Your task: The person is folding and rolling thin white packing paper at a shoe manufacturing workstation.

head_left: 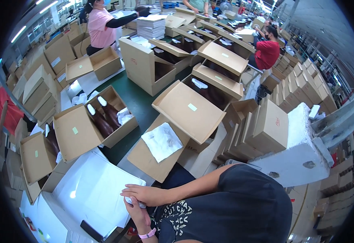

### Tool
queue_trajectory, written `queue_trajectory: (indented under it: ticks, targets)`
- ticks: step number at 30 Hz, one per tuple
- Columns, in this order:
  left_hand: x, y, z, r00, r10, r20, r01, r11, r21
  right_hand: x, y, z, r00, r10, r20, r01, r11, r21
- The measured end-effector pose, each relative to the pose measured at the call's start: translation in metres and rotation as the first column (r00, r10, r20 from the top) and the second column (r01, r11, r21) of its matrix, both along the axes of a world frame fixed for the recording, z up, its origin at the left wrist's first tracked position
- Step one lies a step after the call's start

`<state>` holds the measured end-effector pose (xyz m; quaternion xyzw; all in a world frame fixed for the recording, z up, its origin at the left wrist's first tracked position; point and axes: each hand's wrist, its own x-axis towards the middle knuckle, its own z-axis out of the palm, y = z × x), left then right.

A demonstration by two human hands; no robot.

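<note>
My two hands are together at the lower middle, at the edge of a stack of large white paper sheets (92, 190). Between the palms sits a small wad of white paper (139, 202), mostly covered by fingers. My left hand (135, 212), with a pink band at the wrist, cups it from below with the fingers curled. Across the top lies my right hand (149, 195), pressing down on the wad with its fingers fairly straight. Just beyond, a crumpled white sheet (162, 141) rests on a brown cardboard piece (144, 162).
An opened carton (120, 135) holds dark brown boots (102, 121) with white stuffing in their tops. More cartons (189, 107) line the green table (138, 105). Stacked boxes (268, 127) and a white foam block (298, 158) stand at right. Co-workers (100, 26) work farther off.
</note>
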<state>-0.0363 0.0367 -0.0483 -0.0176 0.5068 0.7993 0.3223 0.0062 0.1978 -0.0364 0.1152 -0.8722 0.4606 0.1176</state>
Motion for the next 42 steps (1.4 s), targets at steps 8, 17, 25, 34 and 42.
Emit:
queue_trajectory:
  ticks: [8, 17, 25, 34, 42]
  targets:
    - [-0.004, 0.003, 0.015, 1.000, 0.021, -0.009, -0.020, 0.999, 0.036, -0.011, 0.010, 0.022, 0.987, 0.090, 0.135, -0.063, 0.979, -0.196]
    - [-0.017, 0.007, 0.014, 0.998, -0.054, -0.010, 0.055, 0.997, 0.050, -0.004, 0.009, 0.032, 0.999, -0.017, 0.049, 0.023, 0.993, -0.118]
    - [-0.017, 0.017, 0.003, 0.984, -0.157, 0.089, 0.141, 0.976, 0.165, 0.006, 0.040, 0.048, 0.983, 0.096, 0.157, -0.096, 0.995, -0.008]
    - [-0.006, 0.018, 0.019, 0.917, -0.380, -0.120, 0.398, 0.870, 0.291, 0.006, 0.053, 0.047, 0.978, -0.043, 0.205, 0.058, 0.996, -0.067]
    - [-0.014, 0.021, -0.002, 0.938, -0.338, -0.080, 0.333, 0.940, -0.071, 0.008, 0.055, 0.030, 0.963, -0.030, 0.267, 0.042, 0.998, -0.039]
